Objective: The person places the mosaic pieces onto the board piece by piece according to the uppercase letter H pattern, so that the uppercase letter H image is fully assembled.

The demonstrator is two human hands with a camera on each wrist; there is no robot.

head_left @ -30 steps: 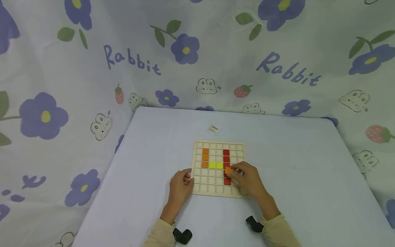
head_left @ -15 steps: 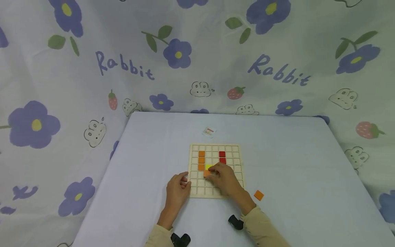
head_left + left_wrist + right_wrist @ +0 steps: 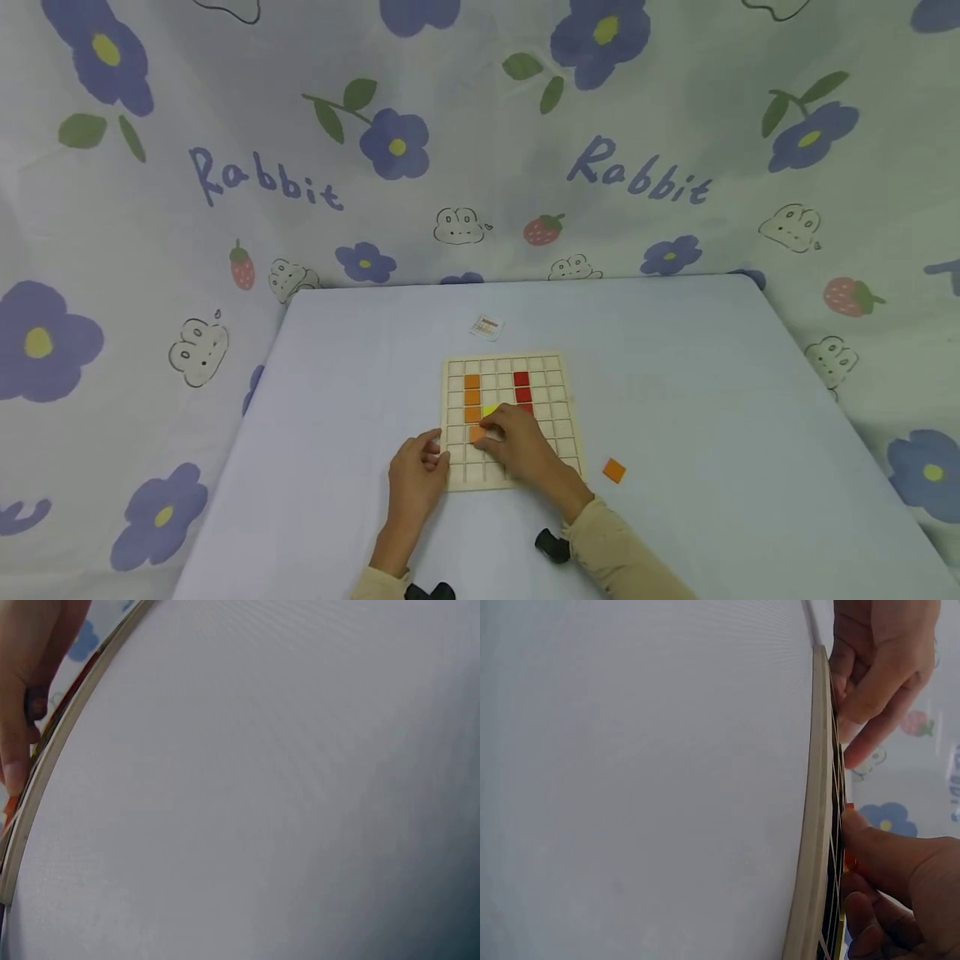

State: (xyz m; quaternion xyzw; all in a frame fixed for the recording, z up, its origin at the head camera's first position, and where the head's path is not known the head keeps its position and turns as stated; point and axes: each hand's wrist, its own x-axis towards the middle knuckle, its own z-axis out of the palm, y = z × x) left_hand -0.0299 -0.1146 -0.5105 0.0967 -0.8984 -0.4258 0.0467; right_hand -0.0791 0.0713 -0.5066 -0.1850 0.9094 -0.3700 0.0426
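Note:
A square wooden grid board lies on the table. My left hand holds its left edge, thumb and fingertips at the rim. My right hand pinches an orange tile between thumb and fingers, low over the grid just below a column of orange tiles; in the right wrist view the orange tile shows at the fingertips. A yellow tile sits beside that column. Red tiles form a second column, its lower part hidden by the right hand.
A loose orange tile lies on the white table, right of the board. Behind the board is a small printed card. A flower-patterned cloth hangs along the back and sides.
My right hand has moved left across the board with the orange tile, from over the red column to below the orange column. The loose orange tile has come into sight. My left hand stays at the edge.

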